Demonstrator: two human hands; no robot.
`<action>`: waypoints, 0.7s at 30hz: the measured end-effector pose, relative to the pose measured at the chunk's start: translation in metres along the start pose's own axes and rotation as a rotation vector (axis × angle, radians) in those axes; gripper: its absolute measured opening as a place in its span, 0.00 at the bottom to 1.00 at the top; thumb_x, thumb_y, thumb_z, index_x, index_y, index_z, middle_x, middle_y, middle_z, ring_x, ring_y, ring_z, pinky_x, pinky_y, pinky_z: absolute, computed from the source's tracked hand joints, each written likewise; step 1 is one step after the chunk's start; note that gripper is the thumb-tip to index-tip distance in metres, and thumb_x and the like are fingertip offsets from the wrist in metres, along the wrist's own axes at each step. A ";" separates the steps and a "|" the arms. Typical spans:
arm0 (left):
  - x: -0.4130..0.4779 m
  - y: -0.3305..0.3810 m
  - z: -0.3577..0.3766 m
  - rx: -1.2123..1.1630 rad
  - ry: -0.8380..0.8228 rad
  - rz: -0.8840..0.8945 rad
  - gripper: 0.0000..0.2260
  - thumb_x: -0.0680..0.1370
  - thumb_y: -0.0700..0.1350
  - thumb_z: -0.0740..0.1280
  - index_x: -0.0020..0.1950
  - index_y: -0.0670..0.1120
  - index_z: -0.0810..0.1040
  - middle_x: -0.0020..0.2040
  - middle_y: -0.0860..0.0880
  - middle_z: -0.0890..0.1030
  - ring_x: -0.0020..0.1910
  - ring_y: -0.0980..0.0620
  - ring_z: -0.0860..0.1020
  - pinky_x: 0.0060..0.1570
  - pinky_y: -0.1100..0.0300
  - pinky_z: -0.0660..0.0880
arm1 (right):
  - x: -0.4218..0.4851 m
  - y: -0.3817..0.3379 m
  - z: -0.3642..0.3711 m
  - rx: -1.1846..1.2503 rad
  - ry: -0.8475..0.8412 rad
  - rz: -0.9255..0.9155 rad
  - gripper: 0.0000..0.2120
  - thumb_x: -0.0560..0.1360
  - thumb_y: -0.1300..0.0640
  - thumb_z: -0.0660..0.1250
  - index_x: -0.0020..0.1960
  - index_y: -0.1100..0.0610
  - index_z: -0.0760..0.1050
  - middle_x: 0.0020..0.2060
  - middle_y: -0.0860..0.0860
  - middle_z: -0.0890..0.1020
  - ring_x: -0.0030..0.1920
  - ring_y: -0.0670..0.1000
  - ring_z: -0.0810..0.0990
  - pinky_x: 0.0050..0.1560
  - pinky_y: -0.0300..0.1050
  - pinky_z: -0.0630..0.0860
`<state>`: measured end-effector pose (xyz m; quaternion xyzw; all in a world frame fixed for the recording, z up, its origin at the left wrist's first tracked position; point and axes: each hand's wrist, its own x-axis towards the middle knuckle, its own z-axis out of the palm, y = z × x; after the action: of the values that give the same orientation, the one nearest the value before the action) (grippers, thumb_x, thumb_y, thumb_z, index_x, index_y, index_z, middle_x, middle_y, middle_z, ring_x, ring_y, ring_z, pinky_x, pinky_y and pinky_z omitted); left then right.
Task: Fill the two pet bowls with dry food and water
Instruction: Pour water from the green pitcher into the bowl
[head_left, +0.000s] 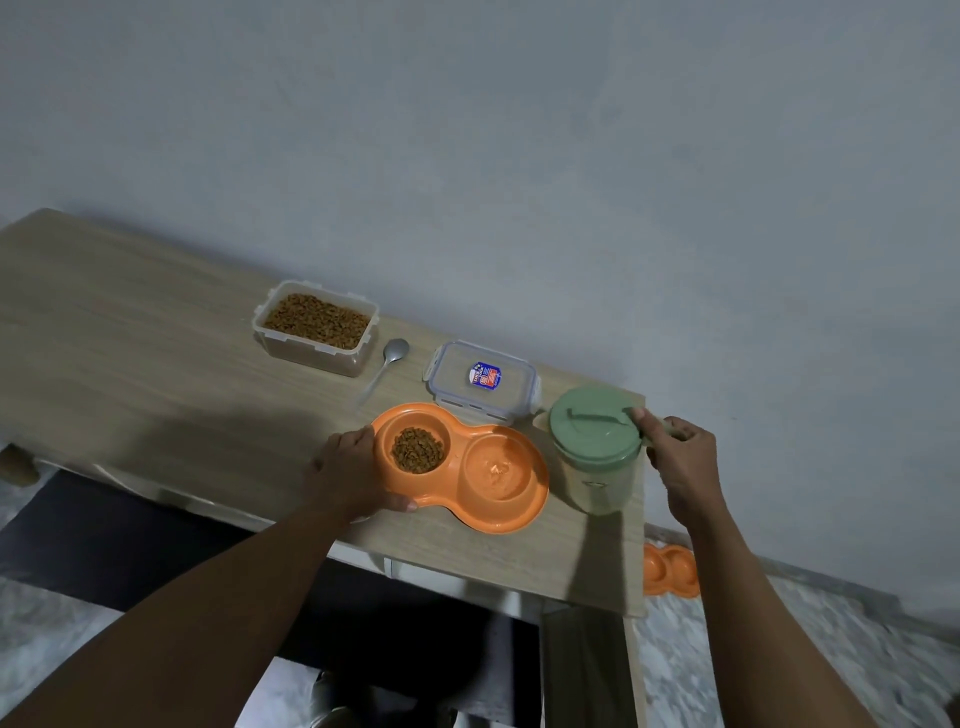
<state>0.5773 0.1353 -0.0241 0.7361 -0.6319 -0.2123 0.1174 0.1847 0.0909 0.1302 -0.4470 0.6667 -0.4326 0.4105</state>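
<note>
Two hands: both yours, one at each end of the scene, each closed on something.
Table (130, 353): light wood, set against a grey wall, carrying everything below.
Tub (315, 326): clear, lid off, far side of the table, full of brown kibble.
Spoon (387, 366): metal, lying just right of the tub, bowl end toward the wall.
Left hand (353, 470): you grip the left end of the feeder, fingers curled over its far rim, thumb along the near edge.
Feeder (460, 467): orange double bowl near the table's front edge, between your two hands.
Left bowl (417, 449): holds a mound of kibble.
Right bowl (496, 470): holds shallow water with a glint on it.
Lid (483, 382): clear, with a blue-and-red sticker, flat behind the feeder.
Jug (595, 457): pale, green-topped, upright just right of the feeder, at the table's right end.
Right hand (675, 452): your fingers are wrapped around the jug's handle, thumb touching the green top's edge.
</note>
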 end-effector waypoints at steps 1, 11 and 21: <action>-0.003 0.006 -0.005 -0.010 -0.004 -0.011 0.54 0.44 0.83 0.68 0.65 0.58 0.71 0.58 0.55 0.81 0.59 0.49 0.79 0.57 0.45 0.78 | -0.001 0.002 0.002 0.052 0.023 0.027 0.35 0.56 0.33 0.80 0.32 0.61 0.67 0.31 0.56 0.61 0.33 0.54 0.59 0.36 0.50 0.57; -0.006 0.016 -0.012 -0.014 -0.026 -0.054 0.54 0.44 0.81 0.71 0.66 0.60 0.70 0.58 0.57 0.81 0.60 0.50 0.79 0.57 0.47 0.79 | -0.010 0.026 0.034 0.384 0.378 0.210 0.28 0.60 0.34 0.75 0.37 0.58 0.72 0.34 0.57 0.67 0.36 0.54 0.64 0.37 0.49 0.64; -0.011 0.023 -0.017 -0.027 -0.007 -0.064 0.49 0.47 0.79 0.72 0.64 0.59 0.72 0.56 0.57 0.82 0.58 0.50 0.80 0.56 0.47 0.80 | -0.032 0.063 0.056 0.547 0.649 0.292 0.35 0.75 0.30 0.58 0.72 0.53 0.63 0.62 0.54 0.74 0.56 0.53 0.78 0.55 0.50 0.79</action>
<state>0.5634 0.1401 0.0028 0.7534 -0.6056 -0.2271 0.1185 0.2307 0.1234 0.0599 -0.0643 0.6781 -0.6485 0.3398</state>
